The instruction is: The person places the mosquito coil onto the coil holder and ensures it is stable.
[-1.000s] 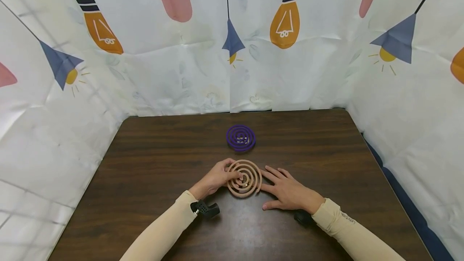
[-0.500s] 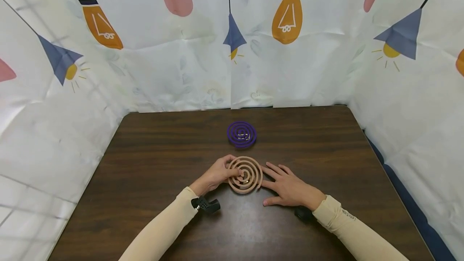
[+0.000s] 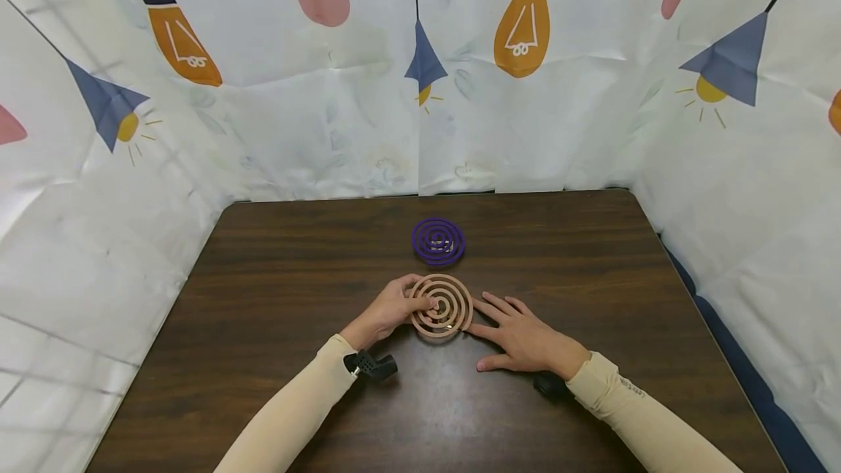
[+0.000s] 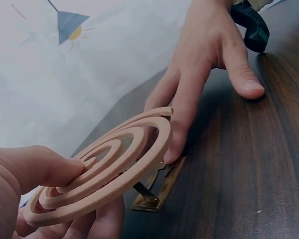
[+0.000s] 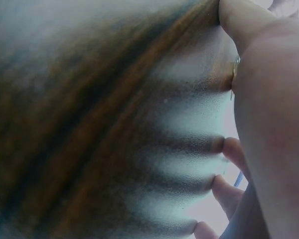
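My left hand (image 3: 388, 310) pinches a tan mosquito coil (image 4: 114, 188), thumb on top of the spiral and fingers underneath. The coil is held tilted in the left wrist view. Below it, a small brass-coloured metal stand (image 4: 172, 183) lies on the table, with a dark prong rising towards the coil's underside. My right hand (image 3: 525, 338) rests on the table with its fingers spread, and the index fingertip presses on the stand's far end. In the head view the coil mostly covers the stand.
A purple mosquito coil (image 3: 436, 239) sits on a metal stand farther back on the brown wooden table (image 3: 315, 254). A white printed cloth (image 3: 368, 130) hangs behind and along both sides. Each wrist wears a black device (image 3: 371, 366).
The tan coil has shifted slightly away and to the left with my left hand, and its tilt has changed. My right hand stays in place. The head view has dipped a little.
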`<state>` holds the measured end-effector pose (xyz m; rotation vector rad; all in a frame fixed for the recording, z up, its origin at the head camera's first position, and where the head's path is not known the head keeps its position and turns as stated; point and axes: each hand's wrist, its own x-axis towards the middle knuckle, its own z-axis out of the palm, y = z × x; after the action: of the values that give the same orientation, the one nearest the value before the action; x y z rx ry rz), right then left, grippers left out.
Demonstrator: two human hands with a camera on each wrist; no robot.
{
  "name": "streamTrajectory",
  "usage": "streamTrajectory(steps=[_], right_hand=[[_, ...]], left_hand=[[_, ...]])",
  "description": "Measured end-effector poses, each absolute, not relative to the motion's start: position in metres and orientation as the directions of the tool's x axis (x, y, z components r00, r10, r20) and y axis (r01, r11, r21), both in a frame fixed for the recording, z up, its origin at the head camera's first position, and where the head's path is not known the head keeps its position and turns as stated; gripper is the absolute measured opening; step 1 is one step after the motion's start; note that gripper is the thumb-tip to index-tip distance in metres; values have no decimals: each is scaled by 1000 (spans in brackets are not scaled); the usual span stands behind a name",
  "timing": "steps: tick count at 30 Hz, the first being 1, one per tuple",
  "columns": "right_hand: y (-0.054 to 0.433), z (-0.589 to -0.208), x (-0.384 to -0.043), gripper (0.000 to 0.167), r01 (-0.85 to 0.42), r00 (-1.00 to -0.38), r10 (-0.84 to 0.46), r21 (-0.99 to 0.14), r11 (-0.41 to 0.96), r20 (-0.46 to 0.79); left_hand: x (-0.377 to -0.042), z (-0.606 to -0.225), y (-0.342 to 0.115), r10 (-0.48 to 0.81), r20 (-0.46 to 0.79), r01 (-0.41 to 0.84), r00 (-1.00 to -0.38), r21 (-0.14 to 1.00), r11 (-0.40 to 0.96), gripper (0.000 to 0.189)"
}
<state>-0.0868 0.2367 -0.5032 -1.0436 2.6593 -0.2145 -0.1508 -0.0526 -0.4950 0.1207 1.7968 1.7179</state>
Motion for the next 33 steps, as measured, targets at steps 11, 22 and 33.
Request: streamTrajectory(steps=[11,22,33], right_hand=[[237,-503,-89,76,-644,-702,-687,-245,725,-189],[237,-503,-88,77,-647,-700,-689,-243,723,-188],[236,-501,-88,76,-640,-700,-686,-253,726,-197]], left_hand=[[-153,-495,-53,508,-383,-381,-772,918,113,54],[-151,-499,-51,536,-380,-390,-754,915,101,45],[-150,-503,-51,542,-373,-377,-753,920,110,49]])
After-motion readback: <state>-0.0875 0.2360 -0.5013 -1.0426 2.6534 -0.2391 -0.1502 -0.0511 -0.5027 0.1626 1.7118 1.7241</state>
